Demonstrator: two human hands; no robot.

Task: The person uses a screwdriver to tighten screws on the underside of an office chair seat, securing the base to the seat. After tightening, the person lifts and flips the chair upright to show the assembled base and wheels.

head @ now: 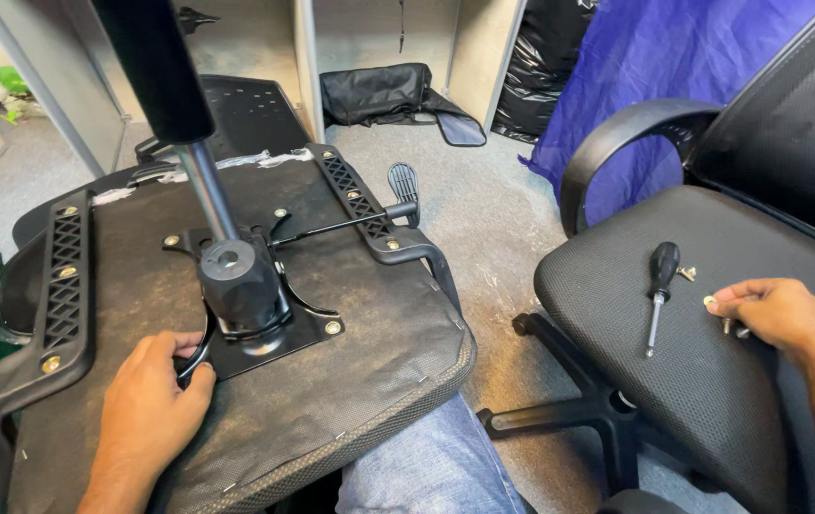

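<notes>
An upturned office chair seat rests across my lap, its black fabric underside facing up. A black metal mechanism plate with a gas cylinder rising from it is bolted at the centre. My left hand lies on the underside and grips the plate's front left corner. My right hand reaches onto the seat of a second chair at the right, fingertips pinching a small washer or screw. A black-handled screwdriver lies on that seat, left of the hand.
Black armrest brackets run along both sides of the upturned seat, and a lever with a paddle sticks out at the back. Small loose screws lie by the screwdriver. Blue plastic sheeting and black bags are behind, on grey carpet.
</notes>
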